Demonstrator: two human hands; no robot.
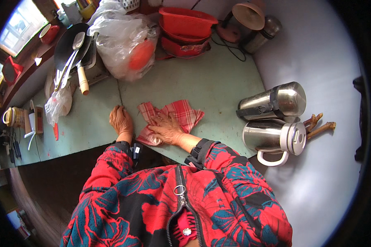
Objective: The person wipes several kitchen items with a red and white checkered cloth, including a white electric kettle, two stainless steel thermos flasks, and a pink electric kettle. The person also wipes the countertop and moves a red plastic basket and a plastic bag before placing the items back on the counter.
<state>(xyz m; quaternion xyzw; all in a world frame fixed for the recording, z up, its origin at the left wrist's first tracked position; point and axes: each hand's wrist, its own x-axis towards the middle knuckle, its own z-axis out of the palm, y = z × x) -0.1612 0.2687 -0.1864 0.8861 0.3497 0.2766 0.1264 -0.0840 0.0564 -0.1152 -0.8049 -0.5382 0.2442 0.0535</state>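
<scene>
A red and white checked cloth [187, 115] lies crumpled on the pale green tabletop [222, 89]. My right hand [167, 128] presses flat on it, with the fingers spread and pointing left. To the left of the cloth, my left hand [121, 121] rests on the tabletop near a seam. Its fingers are curled, and nothing shows in it; whether they are fully closed is hidden from above. The two hands are apart.
At the right stand a steel jug with a white handle [262, 136], a steel flask [273, 102] and sticks [320, 126]. Along the back are red basins [187, 24], a filled plastic bag [120, 40] and a desk lamp [247, 17]. A wok [65, 43] with utensils is at the left.
</scene>
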